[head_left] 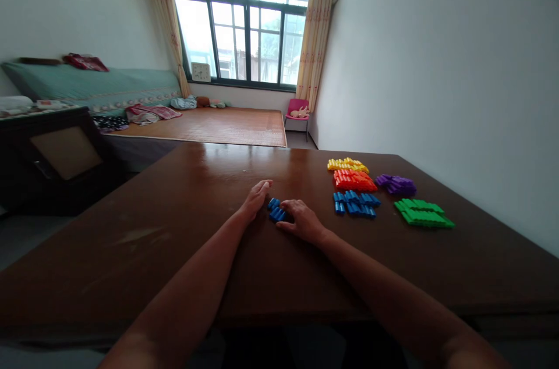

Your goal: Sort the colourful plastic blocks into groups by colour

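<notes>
Has the bare left hand (pixel 255 200) open on the shiny, dark brown counter (pixel 288 287), fingers reaching out and a bit bent, just beside a small heap of short, shiny blue tube-shaped pieces (pixel 277 215). Has the bare right hand (pixel 304 221) curved at the other side of the same heap, thumb and fingertips close by its right edge. Cannot tell if those fingers grip any of it. Has the little heap between both hands, near the middle of the counter.

Farther right, shows a bigger blue bunch of shiny tubes (pixel 356 204), with an orange-red bunch (pixel 354 181) behind it and a yellow bunch (pixel 347 165) behind that. Next to these, on the right, shows a purple bunch (pixel 396 184) and, nearer, a bright green bunch (pixel 423 213).

Past the counter, shows a wide bed with a brown mat (pixel 236 124), a pink chair (pixel 297 103) with a pale soft toy (pixel 300 113), and a big dark-framed window (pixel 247 37).
</notes>
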The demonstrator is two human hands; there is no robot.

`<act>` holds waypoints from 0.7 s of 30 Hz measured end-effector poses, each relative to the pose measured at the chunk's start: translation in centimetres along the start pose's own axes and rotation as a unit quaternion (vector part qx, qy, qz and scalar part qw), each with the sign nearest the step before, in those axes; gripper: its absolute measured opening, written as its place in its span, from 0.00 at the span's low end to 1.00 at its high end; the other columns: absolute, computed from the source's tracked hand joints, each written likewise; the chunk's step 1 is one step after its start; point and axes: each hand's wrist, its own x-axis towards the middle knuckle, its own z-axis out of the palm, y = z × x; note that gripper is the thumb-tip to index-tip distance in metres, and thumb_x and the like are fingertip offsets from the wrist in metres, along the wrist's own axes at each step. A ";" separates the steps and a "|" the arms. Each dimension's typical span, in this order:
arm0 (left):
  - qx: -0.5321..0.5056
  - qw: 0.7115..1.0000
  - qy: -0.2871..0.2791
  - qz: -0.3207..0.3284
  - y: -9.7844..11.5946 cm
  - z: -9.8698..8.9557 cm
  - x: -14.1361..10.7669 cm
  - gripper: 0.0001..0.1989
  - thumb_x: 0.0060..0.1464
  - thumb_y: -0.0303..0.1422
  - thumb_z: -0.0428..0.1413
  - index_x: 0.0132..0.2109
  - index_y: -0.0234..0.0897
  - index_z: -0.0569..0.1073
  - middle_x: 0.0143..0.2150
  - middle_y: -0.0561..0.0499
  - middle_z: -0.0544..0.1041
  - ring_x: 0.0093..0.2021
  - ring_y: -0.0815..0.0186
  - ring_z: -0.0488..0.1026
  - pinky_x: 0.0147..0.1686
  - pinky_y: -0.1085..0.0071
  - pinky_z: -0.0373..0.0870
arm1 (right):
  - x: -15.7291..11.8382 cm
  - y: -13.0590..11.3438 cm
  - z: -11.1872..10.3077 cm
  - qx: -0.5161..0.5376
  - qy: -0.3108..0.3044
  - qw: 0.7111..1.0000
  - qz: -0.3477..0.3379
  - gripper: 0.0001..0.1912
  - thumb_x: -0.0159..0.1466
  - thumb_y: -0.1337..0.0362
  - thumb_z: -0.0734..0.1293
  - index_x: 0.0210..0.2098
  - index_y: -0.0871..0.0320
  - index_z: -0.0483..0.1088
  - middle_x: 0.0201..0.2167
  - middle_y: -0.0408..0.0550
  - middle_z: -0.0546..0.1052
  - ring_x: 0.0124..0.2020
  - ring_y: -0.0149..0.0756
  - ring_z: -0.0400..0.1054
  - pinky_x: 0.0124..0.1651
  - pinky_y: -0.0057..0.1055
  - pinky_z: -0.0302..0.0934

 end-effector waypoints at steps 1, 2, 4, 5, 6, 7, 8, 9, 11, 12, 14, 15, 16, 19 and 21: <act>-0.004 1.000 0.006 -0.008 0.1 -0.2 0.1 0.22 0.51 0.48 0.56 0.45 0.35 0.76 0.47 0.43 0.77 0.52 0.56 0.70 0.51 0.61 0.65 | 0.0 0.0 -0.1 -0.005 -0.001 1.000 -0.004 0.22 0.57 0.58 0.70 0.50 0.58 0.69 0.46 0.53 0.74 0.48 0.44 0.65 0.53 0.41 0.61; -0.008 1.000 0.010 -0.015 0.1 -0.5 0.2 0.23 0.50 0.48 0.56 0.44 0.35 0.76 0.47 0.43 0.77 0.51 0.56 0.70 0.50 0.61 0.66 | 0.0 0.1 -0.3 -0.005 -0.003 1.000 -0.007 0.19 0.58 0.60 0.69 0.48 0.58 0.69 0.44 0.52 0.74 0.47 0.43 0.65 0.52 0.40 0.61; -0.015 1.000 0.013 -0.023 0.3 -0.8 0.2 0.23 0.47 0.49 0.58 0.43 0.35 0.76 0.46 0.44 0.77 0.50 0.56 0.71 0.48 0.62 0.67 | -0.4 1.0 -1.6 0.010 0.001 1.000 -0.005 0.18 0.56 0.65 0.69 0.46 0.57 0.70 0.43 0.50 0.75 0.46 0.41 0.65 0.52 0.38 0.61; -0.017 0.999 0.014 -0.025 0.5 -1.0 0.2 0.24 0.46 0.49 0.58 0.43 0.34 0.76 0.46 0.44 0.76 0.50 0.56 0.71 0.47 0.63 0.67 | -0.8 1.9 -2.7 0.020 0.007 1.000 0.003 0.18 0.55 0.66 0.69 0.47 0.57 0.70 0.43 0.50 0.75 0.46 0.40 0.65 0.51 0.37 0.61; -0.019 0.999 0.014 -0.028 0.6 -1.1 0.2 0.24 0.45 0.49 0.59 0.42 0.34 0.76 0.46 0.44 0.76 0.49 0.56 0.71 0.47 0.63 0.68 | -1.4 3.1 -4.1 0.029 0.015 0.999 0.019 0.19 0.55 0.66 0.68 0.47 0.57 0.70 0.44 0.49 0.75 0.46 0.40 0.65 0.51 0.36 0.61; -0.021 0.999 0.016 -0.031 0.7 -1.2 0.2 0.24 0.44 0.50 0.59 0.42 0.34 0.76 0.46 0.44 0.76 0.49 0.56 0.71 0.46 0.63 0.68 | -2.2 4.4 -5.7 0.036 0.024 0.998 0.041 0.20 0.55 0.65 0.68 0.48 0.56 0.70 0.45 0.49 0.75 0.46 0.40 0.66 0.50 0.36 0.62; -0.024 0.999 0.017 -0.034 0.8 -1.3 0.2 0.25 0.43 0.50 0.60 0.41 0.34 0.76 0.45 0.44 0.76 0.49 0.56 0.71 0.46 0.62 0.68 | -3.2 5.9 -7.4 0.042 0.034 0.996 0.070 0.20 0.56 0.64 0.68 0.49 0.55 0.70 0.45 0.49 0.75 0.46 0.40 0.66 0.48 0.36 0.62; -0.026 0.999 0.017 -0.038 0.9 -1.3 0.2 0.25 0.42 0.50 0.61 0.41 0.34 0.76 0.45 0.44 0.76 0.48 0.56 0.71 0.46 0.62 0.69 | -4.5 7.5 -9.2 0.046 0.040 0.993 0.102 0.20 0.56 0.62 0.68 0.49 0.55 0.71 0.45 0.49 0.75 0.45 0.40 0.67 0.47 0.35 0.63; -0.030 0.998 0.016 -0.044 1.0 -1.4 0.2 0.26 0.40 0.50 0.62 0.41 0.34 0.76 0.43 0.44 0.77 0.47 0.56 0.72 0.46 0.61 0.69 | -7.3 10.4 -12.4 0.056 0.065 0.981 0.176 0.21 0.56 0.58 0.68 0.49 0.55 0.71 0.45 0.49 0.75 0.45 0.40 0.69 0.46 0.35 0.64; -0.029 0.999 0.014 -0.044 1.1 -1.4 0.2 0.26 0.40 0.50 0.62 0.41 0.34 0.77 0.43 0.44 0.77 0.47 0.56 0.72 0.46 0.60 0.69 | -8.6 11.7 -13.7 0.064 0.078 0.973 0.209 0.21 0.56 0.57 0.68 0.48 0.55 0.71 0.45 0.49 0.76 0.44 0.40 0.69 0.46 0.35 0.64; -0.024 0.999 0.013 -0.038 1.1 -1.4 0.1 0.26 0.40 0.51 0.62 0.40 0.34 0.77 0.42 0.45 0.77 0.46 0.57 0.72 0.47 0.60 0.69 | -10.8 13.5 -15.1 0.067 0.104 0.958 0.260 0.21 0.55 0.56 0.68 0.47 0.56 0.71 0.44 0.49 0.77 0.44 0.41 0.70 0.46 0.36 0.65; -0.021 0.999 0.012 -0.034 1.0 -1.5 0.1 0.26 0.40 0.51 0.62 0.39 0.34 0.77 0.41 0.45 0.77 0.46 0.57 0.72 0.48 0.59 0.69 | -11.6 14.1 -15.4 0.062 0.112 0.953 0.276 0.21 0.54 0.56 0.68 0.46 0.56 0.72 0.43 0.49 0.77 0.44 0.42 0.71 0.46 0.36 0.65; -0.019 0.999 0.011 -0.031 1.0 -1.5 0.1 0.26 0.40 0.51 0.62 0.39 0.34 0.77 0.41 0.45 0.77 0.46 0.57 0.72 0.48 0.59 0.69 | -12.1 14.4 -15.4 0.054 0.115 0.950 0.284 0.21 0.53 0.57 0.69 0.45 0.56 0.72 0.42 0.49 0.77 0.44 0.42 0.71 0.47 0.36 0.65; -0.012 1.000 0.004 -0.027 0.9 -1.6 0.1 0.27 0.40 0.52 0.62 0.40 0.34 0.77 0.41 0.45 0.77 0.46 0.57 0.72 0.49 0.59 0.68 | -12.2 14.8 -14.7 0.028 0.104 0.954 0.280 0.19 0.52 0.61 0.68 0.44 0.56 0.74 0.41 0.49 0.78 0.43 0.41 0.71 0.49 0.37 0.64; -0.009 1.000 0.001 -0.027 0.8 -1.6 0.2 0.27 0.40 0.53 0.61 0.40 0.34 0.77 0.42 0.45 0.77 0.46 0.57 0.72 0.49 0.59 0.69 | -11.9 14.8 -14.2 0.016 0.113 0.959 0.259 0.19 0.53 0.64 0.66 0.45 0.56 0.74 0.44 0.50 0.78 0.44 0.41 0.71 0.50 0.38 0.63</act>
